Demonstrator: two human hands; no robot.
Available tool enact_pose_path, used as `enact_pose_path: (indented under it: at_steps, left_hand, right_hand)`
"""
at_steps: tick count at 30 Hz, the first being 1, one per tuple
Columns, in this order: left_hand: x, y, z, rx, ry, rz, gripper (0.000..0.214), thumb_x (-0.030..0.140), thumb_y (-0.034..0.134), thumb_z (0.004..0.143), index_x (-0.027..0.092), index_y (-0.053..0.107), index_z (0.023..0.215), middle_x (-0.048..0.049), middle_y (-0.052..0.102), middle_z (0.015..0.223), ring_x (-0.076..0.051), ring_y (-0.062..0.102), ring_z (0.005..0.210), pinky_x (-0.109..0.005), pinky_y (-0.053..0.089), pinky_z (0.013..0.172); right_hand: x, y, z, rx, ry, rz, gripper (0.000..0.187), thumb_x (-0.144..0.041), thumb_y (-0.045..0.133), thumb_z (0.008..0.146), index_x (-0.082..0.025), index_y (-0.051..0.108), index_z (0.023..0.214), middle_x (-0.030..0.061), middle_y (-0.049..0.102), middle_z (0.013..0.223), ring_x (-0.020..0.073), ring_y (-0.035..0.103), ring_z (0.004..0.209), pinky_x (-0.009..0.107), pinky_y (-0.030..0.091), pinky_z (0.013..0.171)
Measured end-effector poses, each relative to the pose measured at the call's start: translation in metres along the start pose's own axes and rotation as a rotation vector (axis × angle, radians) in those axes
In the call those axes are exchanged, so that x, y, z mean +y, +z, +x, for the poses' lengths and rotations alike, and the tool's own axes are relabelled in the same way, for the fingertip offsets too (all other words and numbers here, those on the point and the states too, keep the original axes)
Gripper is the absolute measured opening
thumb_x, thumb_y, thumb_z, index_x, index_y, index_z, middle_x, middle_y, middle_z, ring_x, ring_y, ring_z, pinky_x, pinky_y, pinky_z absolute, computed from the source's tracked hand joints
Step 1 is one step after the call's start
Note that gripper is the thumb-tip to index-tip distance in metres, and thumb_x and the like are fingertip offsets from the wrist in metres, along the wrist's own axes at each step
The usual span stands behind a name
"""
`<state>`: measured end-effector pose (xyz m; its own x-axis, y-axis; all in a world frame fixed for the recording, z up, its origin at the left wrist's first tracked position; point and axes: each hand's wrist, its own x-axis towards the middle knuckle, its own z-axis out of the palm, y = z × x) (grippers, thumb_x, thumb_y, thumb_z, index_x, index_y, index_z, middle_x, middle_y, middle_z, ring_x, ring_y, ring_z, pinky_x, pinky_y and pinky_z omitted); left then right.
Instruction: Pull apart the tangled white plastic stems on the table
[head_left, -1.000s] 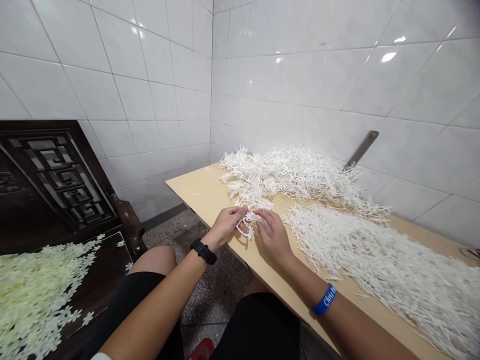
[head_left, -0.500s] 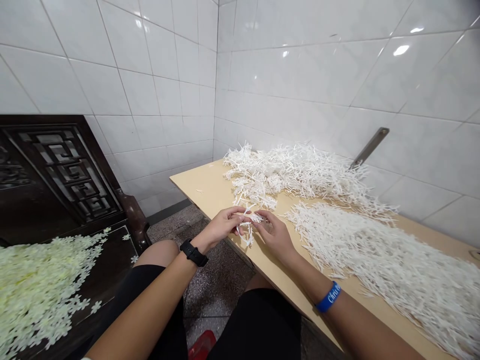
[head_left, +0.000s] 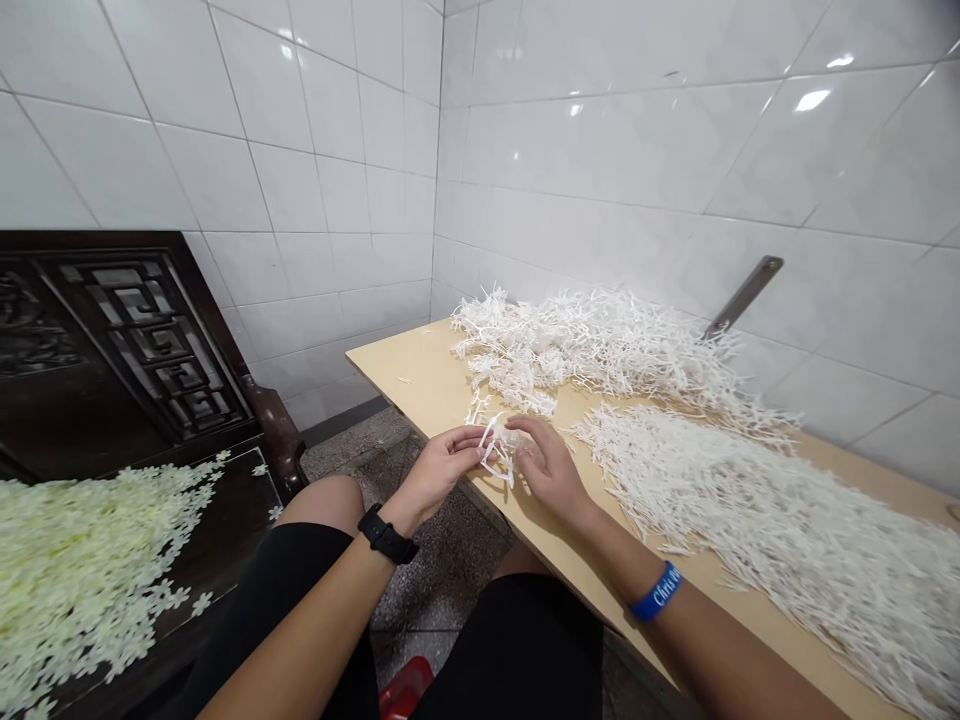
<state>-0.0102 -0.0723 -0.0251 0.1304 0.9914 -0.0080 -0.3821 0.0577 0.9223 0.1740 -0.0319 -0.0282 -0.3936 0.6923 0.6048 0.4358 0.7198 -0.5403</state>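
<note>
The left hand (head_left: 442, 468) and right hand (head_left: 550, 467) pinched a small white branched plastic sprig (head_left: 497, 448) between their fingertips, just above the near edge of the tan wooden surface (head_left: 420, 375), which stood in a white-tiled corner and carried heaps of similar sprigs (head_left: 675, 440).

— Was the shot bright?
— Yes, evenly lit from overhead; lamp glare showed as white spots on the glossy wall tiles (head_left: 812, 100).
— Any shadows?
— Only soft ones, under the hands on the counter (head_left: 420, 375).
— Sharp?
— Mostly, though the white sprig heap (head_left: 750, 510) was nearly blown out, and tile lines bowed toward the edges from the wide lens.
</note>
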Motion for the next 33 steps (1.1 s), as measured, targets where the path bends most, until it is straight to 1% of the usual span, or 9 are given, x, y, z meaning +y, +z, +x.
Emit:
enact_pose_path:
  at_steps: [3,7,9,14,21,23,26,29,33]
  left_hand:
    - [-0.003,0.003,0.0,0.045,0.029,0.02,0.037,0.026,0.079,0.069,0.014,0.067,0.102,-0.0078,0.069,0.099,-0.016,0.064,0.089,-0.029,0.048,0.085]
    - [-0.007,0.006,0.0,0.013,0.052,0.071,0.034,0.028,0.076,0.071,0.014,0.066,0.101,-0.0066,0.068,0.095,-0.015,0.063,0.086,-0.027,0.048,0.08]
    - [-0.008,0.007,0.0,0.021,0.059,0.084,0.032,0.03,0.074,0.072,0.014,0.065,0.098,-0.006,0.068,0.092,-0.015,0.063,0.084,-0.026,0.047,0.079]
    - [-0.006,0.011,0.001,-0.004,0.055,0.208,0.034,0.035,0.068,0.077,0.014,0.063,0.102,-0.005,0.064,0.086,-0.013,0.058,0.071,-0.025,0.045,0.069]
    - [0.001,0.016,-0.003,-0.089,0.077,0.383,0.045,0.033,0.072,0.072,0.016,0.058,0.111,-0.0082,0.063,0.105,-0.019,0.058,0.09,-0.028,0.045,0.077]
    - [0.0,0.02,-0.004,-0.074,0.086,0.454,0.039,0.032,0.068,0.074,0.017,0.057,0.108,-0.0066,0.063,0.101,-0.017,0.057,0.084,-0.026,0.044,0.072]
    - [-0.005,0.025,-0.006,-0.067,0.157,0.598,0.014,0.029,0.057,0.081,0.017,0.059,0.086,-0.0004,0.057,0.077,-0.012,0.049,0.067,-0.023,0.037,0.061]
    - [-0.01,0.028,-0.009,-0.064,0.211,0.711,0.018,0.03,0.052,0.083,0.017,0.053,0.069,0.0031,0.046,0.062,-0.011,0.04,0.058,-0.023,0.03,0.056]
    - [-0.01,0.028,-0.012,-0.07,0.194,0.713,0.023,0.036,0.052,0.084,0.017,0.054,0.07,0.0016,0.051,0.063,-0.013,0.044,0.061,-0.024,0.032,0.059]
  right_hand:
    - [-0.007,-0.003,0.0,0.075,-0.083,-0.097,0.025,-0.027,0.056,0.087,-0.022,0.06,0.111,0.0097,0.06,0.114,0.0266,0.054,0.11,0.045,0.042,0.095]
    - [-0.008,-0.003,0.0,-0.055,-0.263,-0.196,0.021,-0.027,0.055,0.091,-0.025,0.066,0.109,0.0082,0.063,0.101,0.0219,0.059,0.093,0.039,0.046,0.082]
    - [-0.007,-0.002,-0.001,-0.082,-0.273,-0.163,0.019,-0.026,0.051,0.093,-0.025,0.069,0.101,0.0075,0.065,0.092,0.0198,0.06,0.083,0.034,0.048,0.074]
    - [-0.009,-0.002,-0.002,-0.022,-0.026,0.041,0.02,-0.03,0.05,0.093,-0.023,0.068,0.09,0.0057,0.067,0.086,0.0195,0.063,0.079,0.033,0.05,0.071]
    - [-0.01,-0.002,-0.002,-0.009,0.164,0.179,0.017,-0.033,0.047,0.091,-0.021,0.056,0.083,0.0022,0.062,0.074,0.0176,0.057,0.068,0.03,0.046,0.063]
    - [-0.009,0.0,-0.004,-0.031,0.209,0.234,0.018,-0.036,0.042,0.093,-0.022,0.049,0.083,-0.0003,0.055,0.069,0.0161,0.052,0.061,0.028,0.043,0.058]
    - [-0.011,0.004,-0.007,-0.036,0.262,0.293,0.019,-0.038,0.039,0.095,-0.023,0.044,0.086,-0.0039,0.046,0.063,0.0143,0.046,0.054,0.027,0.038,0.053]
    - [-0.012,0.003,-0.004,0.064,0.337,0.346,0.021,-0.041,0.039,0.095,-0.023,0.042,0.084,-0.005,0.04,0.062,0.0128,0.041,0.051,0.025,0.035,0.049]
    - [0.006,-0.012,0.007,0.331,0.414,0.305,0.023,-0.044,0.036,0.095,-0.024,0.04,0.084,-0.0046,0.04,0.063,0.0129,0.039,0.05,0.025,0.033,0.047]
